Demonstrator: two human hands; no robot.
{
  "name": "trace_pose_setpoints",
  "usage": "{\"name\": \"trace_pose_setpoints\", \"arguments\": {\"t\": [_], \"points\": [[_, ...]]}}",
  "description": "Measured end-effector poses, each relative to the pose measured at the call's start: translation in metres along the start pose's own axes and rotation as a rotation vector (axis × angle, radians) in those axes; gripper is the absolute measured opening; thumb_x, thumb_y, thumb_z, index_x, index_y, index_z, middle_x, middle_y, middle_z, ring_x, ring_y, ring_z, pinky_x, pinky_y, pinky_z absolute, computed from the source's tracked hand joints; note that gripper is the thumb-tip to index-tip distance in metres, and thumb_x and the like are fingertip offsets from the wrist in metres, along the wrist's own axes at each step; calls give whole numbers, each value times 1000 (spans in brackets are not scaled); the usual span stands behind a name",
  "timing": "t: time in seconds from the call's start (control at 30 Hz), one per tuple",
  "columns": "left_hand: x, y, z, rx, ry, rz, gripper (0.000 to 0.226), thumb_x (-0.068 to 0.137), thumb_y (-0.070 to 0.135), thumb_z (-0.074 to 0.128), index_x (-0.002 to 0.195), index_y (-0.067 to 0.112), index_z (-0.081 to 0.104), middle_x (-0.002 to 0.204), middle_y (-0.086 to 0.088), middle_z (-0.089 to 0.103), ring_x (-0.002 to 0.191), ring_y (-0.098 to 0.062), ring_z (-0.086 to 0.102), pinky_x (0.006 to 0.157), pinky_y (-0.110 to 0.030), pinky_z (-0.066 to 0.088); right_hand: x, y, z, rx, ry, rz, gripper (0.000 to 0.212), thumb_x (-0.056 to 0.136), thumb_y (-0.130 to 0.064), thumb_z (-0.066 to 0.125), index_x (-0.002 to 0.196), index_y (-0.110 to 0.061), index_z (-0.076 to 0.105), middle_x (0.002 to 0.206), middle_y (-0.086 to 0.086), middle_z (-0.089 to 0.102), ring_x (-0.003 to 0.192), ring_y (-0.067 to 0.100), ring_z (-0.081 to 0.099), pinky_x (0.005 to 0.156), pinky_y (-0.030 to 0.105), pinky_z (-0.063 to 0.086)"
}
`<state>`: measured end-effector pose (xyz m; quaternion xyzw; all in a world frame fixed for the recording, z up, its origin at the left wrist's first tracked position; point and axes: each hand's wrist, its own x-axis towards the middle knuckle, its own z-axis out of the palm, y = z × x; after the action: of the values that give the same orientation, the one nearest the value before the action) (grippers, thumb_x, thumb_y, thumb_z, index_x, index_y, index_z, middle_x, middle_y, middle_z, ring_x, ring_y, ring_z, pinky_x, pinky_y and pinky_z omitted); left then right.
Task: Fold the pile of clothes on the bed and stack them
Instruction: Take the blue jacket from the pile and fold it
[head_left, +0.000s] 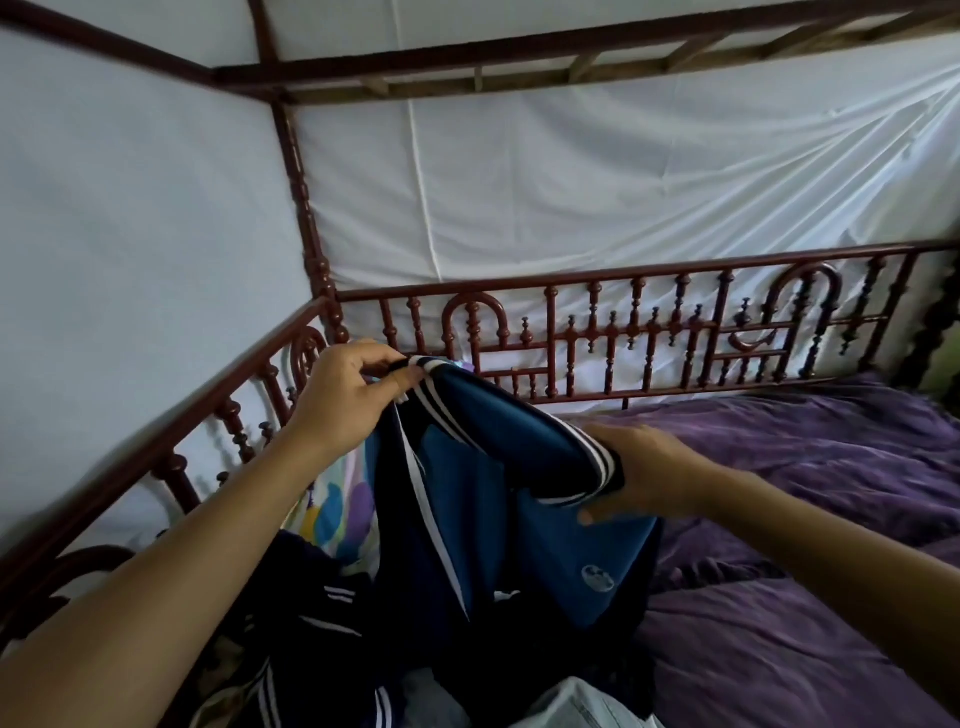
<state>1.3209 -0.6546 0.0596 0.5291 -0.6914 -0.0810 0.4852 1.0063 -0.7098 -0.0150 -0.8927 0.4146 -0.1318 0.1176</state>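
A person holds a blue garment (467, 493) with white stripes above a pile of dark clothes (322, 623) on a purple-covered bed (779, 597). The left hand (343, 400) pinches one striped band; the right hand (644, 473) has its grip curled round another. The cloth looks light, soft and slippery, best held by these bands. No container shows.

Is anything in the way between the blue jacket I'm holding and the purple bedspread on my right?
Nothing visible. The left hand and right hand hold the blue jacket up, and the purple bedspread right beside it shows only wrinkled fabric.
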Motion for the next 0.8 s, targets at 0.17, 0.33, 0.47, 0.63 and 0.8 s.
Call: {"name": "trace_pose_setpoints", "arguments": {"t": [0.17, 0.33, 0.47, 0.63, 0.8], "points": [[-1, -13, -15, 145, -90, 49, 11, 83, 19, 71, 87, 9, 75, 79, -5, 66, 76, -20, 62, 73, -31, 48, -7, 9, 18, 199, 74, 48, 29, 74, -37, 79, 98, -27, 66, 91, -11, 67, 82, 2, 60, 74, 32, 49], [-16, -32, -26, 66, -150, -85, 12, 87, 18, 68, 84, 29, 73, 78, 4, 72, 73, -10, 66, 68, -20, 50, -22, 4, 21, 721, 19, 133, 19, 74, -16, 82, 83, -10, 68, 75, 2, 66, 70, 11, 62, 65, 26, 50], [-24, -36, -30, -16, -68, -164, 13, 80, 18, 74, 80, 31, 73, 75, 6, 72, 70, -7, 66, 66, -16, 49, -34, -13, 27, 984, -54, 170, 28, 71, -19, 81, 91, -4, 69, 89, 12, 72, 81, 21, 68, 74, 29, 55], [-29, -28, -28, -21, -57, -118, 10, 74, 14, 79, 82, 19, 76, 71, 7, 71, 63, 3, 62, 62, -7, 45, -34, -30, 18, 158, 579, 226, 35, 69, -34, 84, 62, -21, 52, 57, -7, 57, 52, 10, 52, 46, 25, 42], [-22, -20, -43, -41, 0, -32, 6, 78, 23, 76, 83, 27, 74, 80, 10, 72, 70, 3, 63, 67, -6, 45, -33, -42, -25, 7, 565, 58, 44, 66, -41, 82, 60, -25, 42, 66, -7, 56, 58, 15, 50, 49, 25, 36]]}}
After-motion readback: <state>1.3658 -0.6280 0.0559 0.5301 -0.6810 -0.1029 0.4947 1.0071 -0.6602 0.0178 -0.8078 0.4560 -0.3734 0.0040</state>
